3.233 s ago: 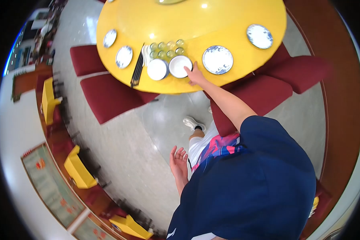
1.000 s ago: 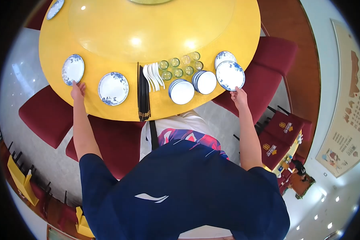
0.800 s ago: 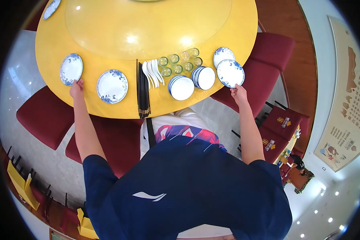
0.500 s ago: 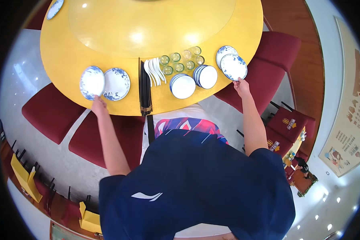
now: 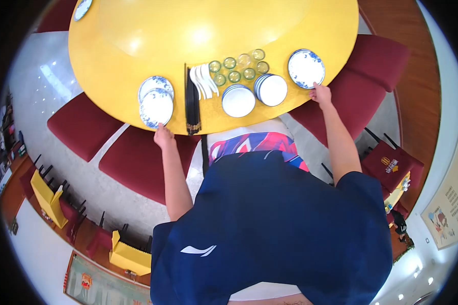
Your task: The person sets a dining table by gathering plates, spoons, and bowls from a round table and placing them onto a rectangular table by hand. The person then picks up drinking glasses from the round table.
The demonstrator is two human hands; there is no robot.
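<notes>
My left hand (image 5: 164, 136) pinches the near rim of a blue-patterned plate (image 5: 156, 109), which overlaps another patterned plate (image 5: 156, 81) just behind it. At the right, my right hand (image 5: 321, 95) grips the near rim of a patterned plate (image 5: 306, 69) that lies over a second one, of which only a rim shows. Between the hands are black chopsticks (image 5: 192, 104), white spoons (image 5: 204, 81), several glasses (image 5: 234, 76) in two rows, and two stacks of white bowls, one at the left (image 5: 238, 101) and one at the right (image 5: 272, 90).
The round yellow table (image 5: 112, 76) has a raised round centre. Another plate (image 5: 82, 9) lies at its far left. Dark red chairs stand at the left (image 5: 86, 124), near side (image 5: 137, 162) and right (image 5: 359, 101). A person (image 5: 399, 223) is in the far right background.
The left plate has moved right, from the table's left side onto the other patterned plate. The right plate now almost covers the one under it. The view has shifted.
</notes>
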